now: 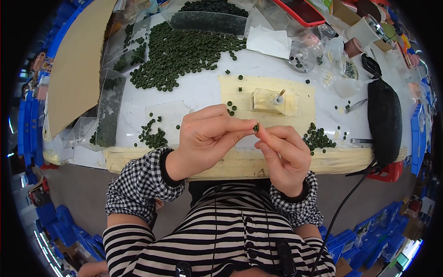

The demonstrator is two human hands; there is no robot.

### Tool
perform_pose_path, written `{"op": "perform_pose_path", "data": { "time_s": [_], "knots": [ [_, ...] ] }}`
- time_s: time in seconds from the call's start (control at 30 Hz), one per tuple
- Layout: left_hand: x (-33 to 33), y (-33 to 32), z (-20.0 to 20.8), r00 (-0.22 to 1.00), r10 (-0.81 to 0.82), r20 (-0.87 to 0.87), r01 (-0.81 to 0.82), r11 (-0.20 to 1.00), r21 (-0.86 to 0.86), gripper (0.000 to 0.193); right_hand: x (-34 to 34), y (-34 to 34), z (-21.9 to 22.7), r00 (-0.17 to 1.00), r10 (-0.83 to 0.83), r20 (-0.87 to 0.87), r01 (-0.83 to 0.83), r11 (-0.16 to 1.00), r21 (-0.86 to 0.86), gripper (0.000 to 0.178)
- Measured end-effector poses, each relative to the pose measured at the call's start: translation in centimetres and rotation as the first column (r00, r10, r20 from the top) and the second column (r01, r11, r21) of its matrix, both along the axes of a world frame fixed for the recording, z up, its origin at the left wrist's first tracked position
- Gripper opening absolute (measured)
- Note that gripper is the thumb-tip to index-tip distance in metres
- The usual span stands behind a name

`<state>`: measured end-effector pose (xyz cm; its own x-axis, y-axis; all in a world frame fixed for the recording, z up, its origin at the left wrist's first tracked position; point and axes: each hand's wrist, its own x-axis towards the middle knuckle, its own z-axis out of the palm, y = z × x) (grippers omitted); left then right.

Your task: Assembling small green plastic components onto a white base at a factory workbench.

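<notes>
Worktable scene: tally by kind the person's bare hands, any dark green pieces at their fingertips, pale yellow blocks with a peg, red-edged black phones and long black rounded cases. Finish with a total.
Left hand and right hand: 2
Small dark green piece at the fingertips: 1
Pale yellow block with a peg: 1
Red-edged black phone: 1
Long black rounded case: 1
Total: 6

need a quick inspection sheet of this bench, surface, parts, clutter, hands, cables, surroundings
Surface: white tabletop, yellowish sheet near the middle
Parts: small dark green pieces heaped toward the far left, smaller clusters nearer; pale block on the sheet
Clutter: red-cased phone, white paper, clear bags, black case at right
Hands: left hand and right hand meet, fingertips at one green piece
Cables: black cable hanging at right
Surroundings: blue bins, grey floor
</notes>
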<state>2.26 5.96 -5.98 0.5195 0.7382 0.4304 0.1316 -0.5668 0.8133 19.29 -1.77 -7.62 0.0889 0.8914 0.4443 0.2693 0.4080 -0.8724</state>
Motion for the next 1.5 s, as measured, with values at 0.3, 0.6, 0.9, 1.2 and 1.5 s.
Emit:
{"op": "perform_pose_path", "data": {
  "time_s": [0.3, 0.6, 0.9, 1.2, 1.5],
  "knots": [
    [0.06, -0.07, 0.14, 1.0, -0.006, 0.014, 0.007, 0.998, -0.06, 0.025, 0.05, -0.06, -0.24, 1.0, 0.002, 0.002, -0.002, 1.0, 0.004, 0.034],
    [0.15, -0.15, -0.25, 1.0, 0.006, 0.001, -0.006, 1.0, -0.02, 0.025, 0.05, -0.09, -0.32, 1.0, -0.005, 0.007, 0.005, 1.0, 0.002, 0.032],
    [0.1, 0.02, 0.04, 1.0, 0.001, 0.016, 0.001, 0.995, -0.103, 0.023, -0.09, 0.0, -0.55, 0.999, -0.007, -0.054, 0.007, 1.0, -0.004, 0.033],
    [0.16, 0.17, -0.27, 0.999, -0.012, 0.042, 0.018, 0.989, -0.15, 0.02, 0.09, 0.07, -0.64, 0.999, -0.025, -0.019, 0.026, 0.999, 0.04, 0.033],
    [0.15, 0.2, -0.36, 0.997, -0.025, 0.067, 0.038, 0.979, -0.2, 0.021, 0.08, 0.16, -0.33, 0.998, -0.062, 0.024, 0.06, 0.996, 0.062, 0.033]
  ]
}}
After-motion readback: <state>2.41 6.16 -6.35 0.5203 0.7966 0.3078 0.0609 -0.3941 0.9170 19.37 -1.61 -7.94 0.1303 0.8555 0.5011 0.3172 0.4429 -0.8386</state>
